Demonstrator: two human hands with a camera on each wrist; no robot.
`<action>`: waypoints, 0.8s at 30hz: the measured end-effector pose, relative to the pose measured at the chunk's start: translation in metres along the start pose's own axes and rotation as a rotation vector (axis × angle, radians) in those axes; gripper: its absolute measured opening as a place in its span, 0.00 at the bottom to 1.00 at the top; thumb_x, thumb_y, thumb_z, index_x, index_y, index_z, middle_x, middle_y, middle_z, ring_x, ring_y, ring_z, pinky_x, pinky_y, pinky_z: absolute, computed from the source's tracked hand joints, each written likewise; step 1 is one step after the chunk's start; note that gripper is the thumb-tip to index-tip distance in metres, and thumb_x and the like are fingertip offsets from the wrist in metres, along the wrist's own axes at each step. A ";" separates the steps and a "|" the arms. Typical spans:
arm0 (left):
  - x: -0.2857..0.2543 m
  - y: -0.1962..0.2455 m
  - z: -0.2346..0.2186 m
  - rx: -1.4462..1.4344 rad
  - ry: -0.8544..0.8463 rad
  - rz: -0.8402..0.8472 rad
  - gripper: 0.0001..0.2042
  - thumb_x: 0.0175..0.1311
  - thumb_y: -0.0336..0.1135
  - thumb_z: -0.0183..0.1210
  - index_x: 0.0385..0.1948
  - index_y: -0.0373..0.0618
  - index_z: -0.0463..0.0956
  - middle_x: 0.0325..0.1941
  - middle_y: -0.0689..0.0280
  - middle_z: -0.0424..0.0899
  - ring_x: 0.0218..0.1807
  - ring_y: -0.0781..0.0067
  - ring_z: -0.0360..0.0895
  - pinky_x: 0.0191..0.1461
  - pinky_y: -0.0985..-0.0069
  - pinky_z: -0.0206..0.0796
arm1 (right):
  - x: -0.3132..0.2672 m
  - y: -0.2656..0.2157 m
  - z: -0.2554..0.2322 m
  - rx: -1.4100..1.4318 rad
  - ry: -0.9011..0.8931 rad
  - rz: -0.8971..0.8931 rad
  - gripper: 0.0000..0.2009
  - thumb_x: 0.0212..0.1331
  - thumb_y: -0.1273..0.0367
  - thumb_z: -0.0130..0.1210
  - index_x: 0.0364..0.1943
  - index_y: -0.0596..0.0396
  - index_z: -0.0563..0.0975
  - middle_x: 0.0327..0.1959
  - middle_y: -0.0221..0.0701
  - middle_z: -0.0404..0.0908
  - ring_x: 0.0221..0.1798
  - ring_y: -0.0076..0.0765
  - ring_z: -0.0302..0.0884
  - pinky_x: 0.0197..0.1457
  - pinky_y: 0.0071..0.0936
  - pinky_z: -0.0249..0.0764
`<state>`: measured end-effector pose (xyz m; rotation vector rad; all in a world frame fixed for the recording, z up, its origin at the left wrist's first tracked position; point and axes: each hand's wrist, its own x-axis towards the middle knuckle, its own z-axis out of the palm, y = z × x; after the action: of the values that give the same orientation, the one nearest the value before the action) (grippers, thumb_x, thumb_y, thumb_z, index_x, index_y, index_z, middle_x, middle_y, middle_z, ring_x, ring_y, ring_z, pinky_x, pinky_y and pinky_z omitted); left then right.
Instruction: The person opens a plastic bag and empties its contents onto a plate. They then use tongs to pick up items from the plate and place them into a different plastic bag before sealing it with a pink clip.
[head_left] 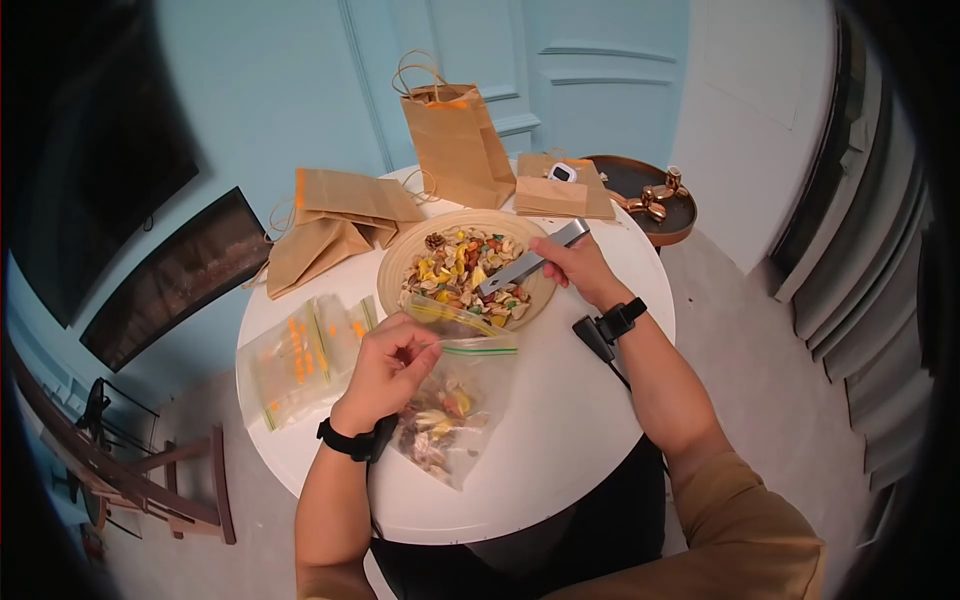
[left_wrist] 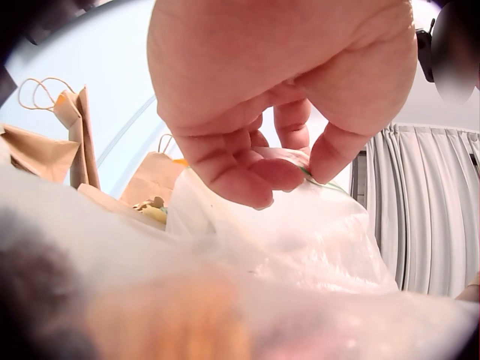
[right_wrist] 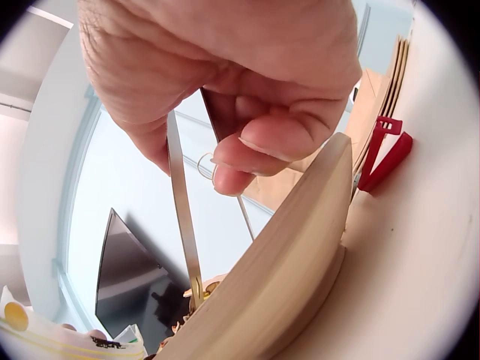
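With thumb and fingers, my left hand [head_left: 388, 370] pinches the top edge of a clear zip bag [head_left: 470, 400]. A mix of dried pieces, some yellow, lies inside this bag, and the left wrist view shows the fingertips at its green seal line [left_wrist: 309, 174]. My right hand [head_left: 580, 268] grips metal tongs [head_left: 522, 268], whose tips reach into the dried mix [head_left: 450, 262] on a round wooden plate [head_left: 392, 262]. In the right wrist view, the two tong arms stand apart beside the plate's thick rim [right_wrist: 281, 225]. The bag's mouth overlaps the near edge of the plate.
Flat zip bags [head_left: 285, 365] with orange print lie on the left of the round white table [head_left: 560, 420]. Brown paper bags [head_left: 455, 145] stand and lie behind the plate. A small white device [head_left: 563, 173] rests on folded paper bags, near a red clip [right_wrist: 386, 161].
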<state>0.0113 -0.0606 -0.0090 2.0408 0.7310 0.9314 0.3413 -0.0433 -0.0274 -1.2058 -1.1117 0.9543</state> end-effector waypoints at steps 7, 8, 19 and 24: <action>-0.001 0.001 0.003 -0.032 -0.017 -0.010 0.01 0.63 0.24 0.63 0.32 0.38 0.81 0.35 0.70 0.76 0.33 0.84 0.70 0.35 0.85 0.62 | 0.001 0.002 0.002 0.033 0.033 0.075 0.14 0.57 0.63 0.69 0.35 0.61 0.80 0.18 0.29 0.79 0.16 0.21 0.72 0.17 0.19 0.64; -0.001 0.001 0.003 -0.033 -0.020 -0.008 0.01 0.63 0.24 0.63 0.32 0.38 0.81 0.35 0.70 0.76 0.33 0.84 0.70 0.36 0.85 0.62 | 0.003 0.003 0.001 0.049 0.038 0.083 0.14 0.57 0.64 0.69 0.35 0.61 0.80 0.18 0.29 0.79 0.16 0.21 0.72 0.17 0.19 0.64; -0.003 -0.004 0.002 -0.014 -0.053 0.059 0.01 0.62 0.23 0.63 0.33 0.39 0.82 0.34 0.70 0.75 0.31 0.84 0.70 0.33 0.85 0.63 | 0.005 0.004 -0.006 0.216 0.063 -0.006 0.11 0.60 0.64 0.67 0.34 0.58 0.81 0.20 0.26 0.78 0.18 0.19 0.70 0.20 0.17 0.64; -0.002 -0.004 0.003 -0.010 -0.046 0.077 0.03 0.62 0.23 0.63 0.35 0.40 0.82 0.34 0.69 0.75 0.31 0.84 0.70 0.33 0.84 0.62 | 0.005 0.007 -0.001 0.198 0.050 -0.077 0.10 0.63 0.63 0.64 0.37 0.55 0.81 0.21 0.22 0.79 0.20 0.15 0.71 0.21 0.14 0.64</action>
<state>0.0118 -0.0611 -0.0148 2.0872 0.6261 0.9263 0.3436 -0.0380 -0.0339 -1.0137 -0.9927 0.9473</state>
